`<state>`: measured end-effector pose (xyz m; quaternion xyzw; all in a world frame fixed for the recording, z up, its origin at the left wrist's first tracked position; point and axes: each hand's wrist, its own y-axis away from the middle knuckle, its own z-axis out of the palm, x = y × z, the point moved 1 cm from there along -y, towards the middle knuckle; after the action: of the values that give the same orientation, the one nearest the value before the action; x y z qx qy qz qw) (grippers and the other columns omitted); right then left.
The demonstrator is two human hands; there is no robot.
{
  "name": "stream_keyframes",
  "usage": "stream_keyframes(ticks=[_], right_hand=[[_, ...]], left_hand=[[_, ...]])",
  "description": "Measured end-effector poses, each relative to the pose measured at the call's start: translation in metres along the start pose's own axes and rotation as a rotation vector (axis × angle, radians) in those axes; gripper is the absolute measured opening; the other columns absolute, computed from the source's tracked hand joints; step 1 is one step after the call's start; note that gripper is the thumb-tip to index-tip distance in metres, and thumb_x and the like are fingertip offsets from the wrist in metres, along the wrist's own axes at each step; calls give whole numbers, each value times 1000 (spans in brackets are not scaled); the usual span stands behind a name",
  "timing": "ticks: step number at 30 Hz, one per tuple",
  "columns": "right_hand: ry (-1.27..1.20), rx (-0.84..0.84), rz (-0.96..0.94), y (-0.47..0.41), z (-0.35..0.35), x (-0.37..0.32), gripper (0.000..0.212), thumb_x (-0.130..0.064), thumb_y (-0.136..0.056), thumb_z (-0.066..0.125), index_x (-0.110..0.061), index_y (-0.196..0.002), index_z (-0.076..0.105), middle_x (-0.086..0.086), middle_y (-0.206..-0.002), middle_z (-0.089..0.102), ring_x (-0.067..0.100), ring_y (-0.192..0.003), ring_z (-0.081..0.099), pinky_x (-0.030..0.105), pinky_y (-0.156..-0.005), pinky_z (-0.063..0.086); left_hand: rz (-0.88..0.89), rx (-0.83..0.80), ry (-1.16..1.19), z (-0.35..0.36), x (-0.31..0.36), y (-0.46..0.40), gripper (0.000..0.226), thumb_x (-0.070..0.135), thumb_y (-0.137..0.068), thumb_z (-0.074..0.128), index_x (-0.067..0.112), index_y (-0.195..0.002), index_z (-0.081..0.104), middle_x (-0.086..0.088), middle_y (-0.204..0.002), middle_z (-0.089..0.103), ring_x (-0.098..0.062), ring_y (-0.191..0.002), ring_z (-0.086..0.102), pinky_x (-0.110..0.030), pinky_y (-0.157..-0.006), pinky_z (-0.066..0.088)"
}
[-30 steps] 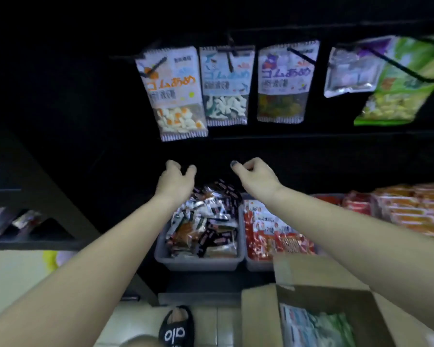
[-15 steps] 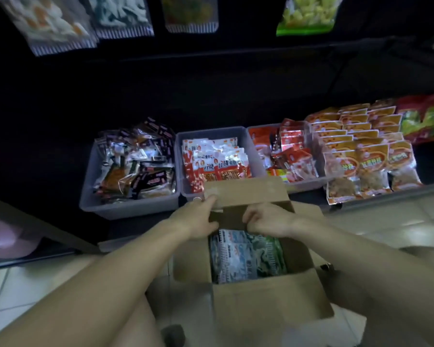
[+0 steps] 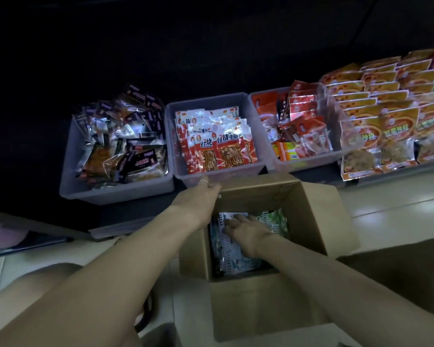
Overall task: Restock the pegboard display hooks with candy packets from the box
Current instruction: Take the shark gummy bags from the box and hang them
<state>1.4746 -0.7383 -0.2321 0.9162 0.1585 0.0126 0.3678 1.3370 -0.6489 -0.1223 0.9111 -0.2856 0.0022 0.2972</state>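
Right hand (image 3: 246, 231) now dips into the box (image 3: 311, 211), fingers spread flat on candy packets (image 3: 236, 259); left hand (image 3: 198, 199) grips the ten-o'clock flap — next packet coming.

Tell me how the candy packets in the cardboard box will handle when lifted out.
Likely floppy: the candy packets are thin flat film pouches lying loosely stacked. Probably light, being slim. Possibly slippery, since the film shines; the right hand resting on them may need a pinch. The left hand steadies the cardboard box.

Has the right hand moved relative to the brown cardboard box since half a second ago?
Yes. The right hand went from the brown cardboard box rim down inside, onto the candy packets.
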Motion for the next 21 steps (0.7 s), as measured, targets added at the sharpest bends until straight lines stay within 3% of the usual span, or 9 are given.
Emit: stream_keyframes(ticks=[4,7,12,17,21], right_hand=[[289,-1,-78,-28,10,-14,85,-23,-95,67,-13,-163,18,11,-171,14,36,-158,4,54,-127,11],[471,-69,-75,-43,17,-15,80,-30,-100,61,-17,-164,15,9,-172,11,35,-159,-1,54,-126,4],[592,25,-100,-49,18,-12,71,-30,-100,60,-14,-160,25,12,-164,30,39,-153,18,54,-125,11],[707,-77,-165,-42,13,-9,60,-31,-101,59,-30,-157,37,8,-166,28,41,-154,16,59,-125,2],[685,-143,-155,-35,7,-8,46,-25,-103,57,-30,-149,49,3,-151,54,29,-140,45,49,-120,22]], left_hand=[[19,8,-54,3,1,-4,74,-11,-91,57,18,-155,34,-16,-146,38,-35,-93,65,-41,-66,47],[31,10,-65,4,-3,-7,77,-9,-92,58,19,-159,32,-17,-153,32,-34,-94,66,-42,-70,54],[34,20,-32,7,-6,-6,83,-8,-92,60,22,-161,26,-16,-159,25,-34,-104,64,-37,-68,49],[29,24,-25,6,-5,-6,83,-7,-91,61,22,-161,25,-16,-161,23,-34,-104,64,-38,-68,49],[23,6,-24,5,-5,-4,84,-7,-91,60,23,-162,25,-14,-158,24,-32,-99,64,-39,-73,55]])
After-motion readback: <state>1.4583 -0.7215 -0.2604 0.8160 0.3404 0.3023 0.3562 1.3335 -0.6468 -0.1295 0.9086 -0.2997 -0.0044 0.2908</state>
